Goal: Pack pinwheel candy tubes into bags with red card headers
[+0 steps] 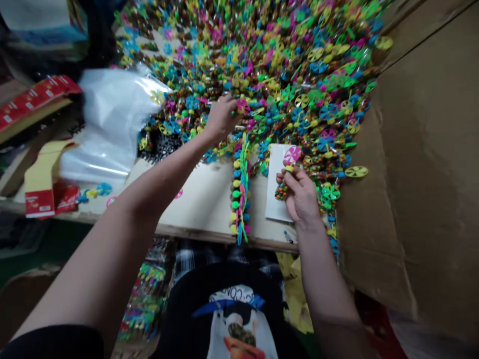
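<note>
My right hand (301, 194) is closed round a small candy-filled toy (281, 191) with a yellow cap and a pink fan wheel on top. It holds this over a white box (275, 184) on the table. Farther forward, my left hand (223, 117) reaches into the big pile of candy toys (262, 65); its fingers are bent at a pink fan wheel (243, 105), and a grip cannot be made out. Between my hands, a row of candy toys (240, 192) stands lined up toward the table's front edge, with caps and fan wheels in several colours.
Clear plastic bags (107, 119) lie on the left of the table, beside red and yellow cardboard packs (40, 179). A large cardboard sheet (422, 149) borders the right side. Below the table, more bagged colourful toys (144, 299) show.
</note>
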Available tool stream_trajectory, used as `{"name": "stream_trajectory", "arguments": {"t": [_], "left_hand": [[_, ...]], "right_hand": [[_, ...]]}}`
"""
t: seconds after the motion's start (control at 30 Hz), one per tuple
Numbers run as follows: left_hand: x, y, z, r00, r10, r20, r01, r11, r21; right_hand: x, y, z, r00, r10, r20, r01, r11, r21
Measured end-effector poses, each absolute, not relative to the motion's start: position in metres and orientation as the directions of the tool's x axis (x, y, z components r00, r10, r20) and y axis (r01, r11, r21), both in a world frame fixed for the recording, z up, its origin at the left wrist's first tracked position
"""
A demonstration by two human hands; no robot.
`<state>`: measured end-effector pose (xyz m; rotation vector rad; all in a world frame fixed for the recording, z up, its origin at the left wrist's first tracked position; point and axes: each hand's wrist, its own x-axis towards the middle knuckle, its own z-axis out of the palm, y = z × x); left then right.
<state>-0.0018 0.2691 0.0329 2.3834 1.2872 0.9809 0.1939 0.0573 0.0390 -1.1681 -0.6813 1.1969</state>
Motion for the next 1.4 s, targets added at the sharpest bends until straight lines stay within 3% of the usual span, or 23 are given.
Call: {"name": "stream_trajectory", "arguments": {"t": [0.2,0.43,0.53,0.67,0.83,1.0,1.2,1.4], "left_hand": [[-0.054,0.133,0.036,0.253,0.899,0.357,0.529,-0.438,0.727],[-0.058,0.003,-0.004,0.088,0.982,0.168,0.395,-0.189,0.899],[-0.051,-0.009,-0.011,0.024,0.989,0.148,0.399,-0.146,0.905],[-0.05,-0.02,-0.009,0.053,0.976,0.209,0.439,-0.211,0.873],[-0.055,-0.036,0.001,0.232,0.949,0.214,0.481,-0.303,0.823],[-0.054,-0.043,0.005,0.406,0.9,0.162,0.388,-0.329,0.861],[-0.045,-0.049,-0.004,0.225,0.97,0.094,0.266,-0.154,0.952],[-0.031,-0.054,-0.011,0.163,0.971,0.176,0.193,-0.206,0.959]], "right_hand": [[0.191,-0.024,0.014,0.22,0.961,-0.17,-0.304,-0.099,-0.948],[0.164,-0.072,-0.005,0.174,0.978,-0.12,-0.101,-0.103,-0.99],[0.161,-0.073,-0.007,0.153,0.979,-0.135,-0.049,-0.129,-0.99],[0.164,-0.072,-0.009,0.166,0.983,-0.083,0.085,-0.098,-0.992],[0.16,-0.077,-0.001,0.156,0.981,0.118,0.338,0.059,-0.939],[0.145,-0.081,0.006,0.139,0.988,0.065,0.307,0.019,-0.951],[0.14,-0.082,0.003,0.144,0.988,0.051,0.318,0.002,-0.948],[0.131,-0.08,-0.007,0.207,0.977,0.054,0.322,-0.017,-0.947]]}}
